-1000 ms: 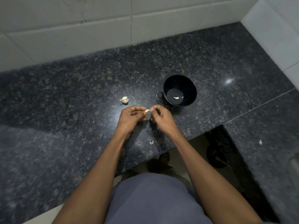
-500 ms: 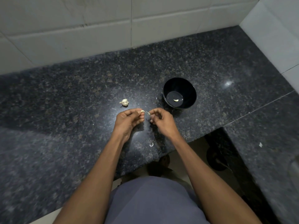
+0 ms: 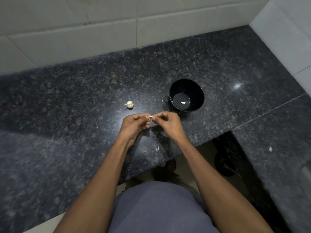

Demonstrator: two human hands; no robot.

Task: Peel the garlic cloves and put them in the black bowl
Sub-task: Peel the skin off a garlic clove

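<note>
A small pale garlic clove [image 3: 150,116] is pinched at the fingertips of my left hand [image 3: 136,124], just above the dark granite counter. My right hand [image 3: 166,122] meets it from the right, thumb and forefinger pinching at the clove's end. The black bowl [image 3: 195,87] stands just beyond my right hand, with one peeled clove [image 3: 183,103] lying on its bottom. A partly broken garlic bulb [image 3: 129,104] lies on the counter, up and left of my left hand.
A scrap of garlic skin [image 3: 157,148] lies near the counter's front edge, another white scrap [image 3: 270,149] on the right counter section. The tiled wall [image 3: 101,27] closes the back and right. The counter [image 3: 67,132] has a cut-out corner below my right forearm.
My hands, slightly apart half a second ago, have come together again on the clove. The camera view shifted slightly. Bowl and bulb have not moved.
</note>
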